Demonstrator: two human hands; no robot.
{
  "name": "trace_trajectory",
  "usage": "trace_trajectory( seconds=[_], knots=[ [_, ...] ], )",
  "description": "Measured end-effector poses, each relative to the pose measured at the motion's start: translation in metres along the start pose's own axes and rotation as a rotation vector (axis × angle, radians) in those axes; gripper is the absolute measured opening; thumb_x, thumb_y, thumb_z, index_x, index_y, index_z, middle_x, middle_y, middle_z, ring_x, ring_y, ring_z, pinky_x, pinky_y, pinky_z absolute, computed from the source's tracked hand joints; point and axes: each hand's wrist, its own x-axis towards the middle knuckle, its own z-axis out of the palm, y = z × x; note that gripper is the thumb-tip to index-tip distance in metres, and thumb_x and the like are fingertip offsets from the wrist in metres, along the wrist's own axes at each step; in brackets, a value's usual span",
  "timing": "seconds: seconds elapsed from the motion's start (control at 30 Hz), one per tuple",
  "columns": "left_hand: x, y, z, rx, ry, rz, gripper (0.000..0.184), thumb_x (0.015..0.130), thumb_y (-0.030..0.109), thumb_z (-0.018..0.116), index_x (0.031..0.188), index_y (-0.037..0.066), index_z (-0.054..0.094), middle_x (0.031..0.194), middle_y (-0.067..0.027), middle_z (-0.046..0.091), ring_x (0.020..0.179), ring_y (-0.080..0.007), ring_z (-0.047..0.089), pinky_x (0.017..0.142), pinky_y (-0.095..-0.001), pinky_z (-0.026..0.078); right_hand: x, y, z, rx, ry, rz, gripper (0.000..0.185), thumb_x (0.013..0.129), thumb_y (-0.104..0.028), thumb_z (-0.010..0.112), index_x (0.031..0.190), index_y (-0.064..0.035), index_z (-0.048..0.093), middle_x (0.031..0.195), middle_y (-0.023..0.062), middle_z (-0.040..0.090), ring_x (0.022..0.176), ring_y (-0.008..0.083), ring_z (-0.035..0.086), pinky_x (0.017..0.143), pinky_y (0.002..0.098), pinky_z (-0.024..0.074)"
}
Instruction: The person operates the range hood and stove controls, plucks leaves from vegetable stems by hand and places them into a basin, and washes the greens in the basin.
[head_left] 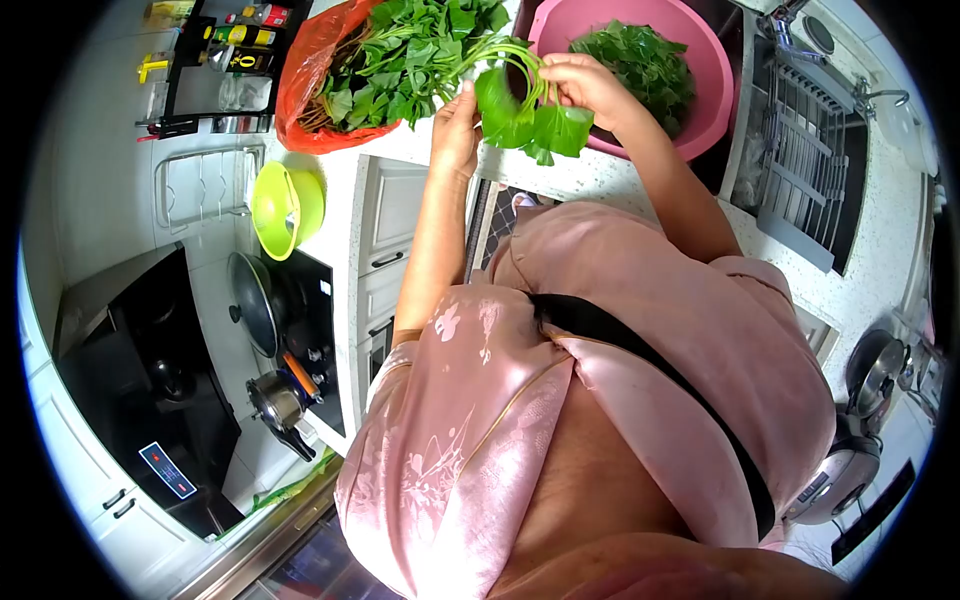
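Note:
Leafy green stems (535,125) arch between my two hands, their broad leaves hanging below. My left hand (456,135) is closed, with its thumb and fingers pinching the stems at the counter's edge. On the right, my right hand (582,85) pinches the bent stems near their upper part, in front of the pink basin. Inside the pink basin (712,95) lies a heap of picked leaves (640,72). A red plastic bag (300,95) lies open at the upper left with a large pile of leafy stems (390,75) spilling out.
A lime-green basin (310,200) stands left of the bag, near a lidded pan (252,303) and a pot (275,400) on the stove. At right are a grey dish rack (803,150) and a faucet (785,25). Bottles (245,35) fill a black shelf.

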Motion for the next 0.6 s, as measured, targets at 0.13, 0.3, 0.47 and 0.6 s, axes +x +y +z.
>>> trace_trajectory(
  seconds=[0.13,0.3,0.47,0.6],
  knots=[
    [0.011,0.015,-0.016,0.15,0.053,-0.008,0.046,0.085,0.049,0.054,0.087,0.004,0.067,0.08,-0.0026,0.064,0.073,-0.0096,0.055,0.066,-0.0244,0.042,-0.001,0.006,0.024,-0.857,0.193,-0.375,0.015,0.078,-0.015,0.06,0.07,-0.0041,0.056,0.054,0.0067,0.053,0.045,0.0164,0.049,0.046,0.03,0.0365],
    [0.028,0.023,-0.031,0.269,0.069,0.052,0.034,0.083,0.038,0.062,0.072,0.006,0.066,0.072,-0.0021,0.063,0.063,-0.0071,0.051,0.057,-0.0209,0.036,0.013,0.016,0.058,-1.403,0.249,-0.718,0.011,0.075,-0.019,0.059,0.08,-0.0092,0.059,0.069,0.0074,0.054,0.068,0.0277,0.058,0.058,0.0409,0.0471],
    [0.036,0.04,-0.048,-0.025,0.03,0.002,0.02,0.084,0.022,0.062,0.079,0.002,0.064,0.069,-0.0053,0.063,0.054,-0.0094,0.056,0.045,-0.0202,0.045,0.023,0.004,0.069,-1.039,0.116,-0.613,0.013,0.079,-0.018,0.062,0.084,-0.0059,0.061,0.072,0.0064,0.06,0.067,0.0188,0.059,0.059,0.0319,0.0478],
    [0.039,0.046,-0.068,-0.155,-0.007,-0.084,0.022,0.086,0.022,0.059,0.086,0.0,0.063,0.073,-0.008,0.064,0.057,-0.0124,0.059,0.048,-0.0216,0.049,0.058,0.003,0.038,-0.621,0.18,-0.509,0.013,0.086,-0.009,0.057,0.094,0.0008,0.062,0.076,-0.0016,0.06,0.067,0.0025,0.05,0.06,0.0177,0.0412]
  ],
)
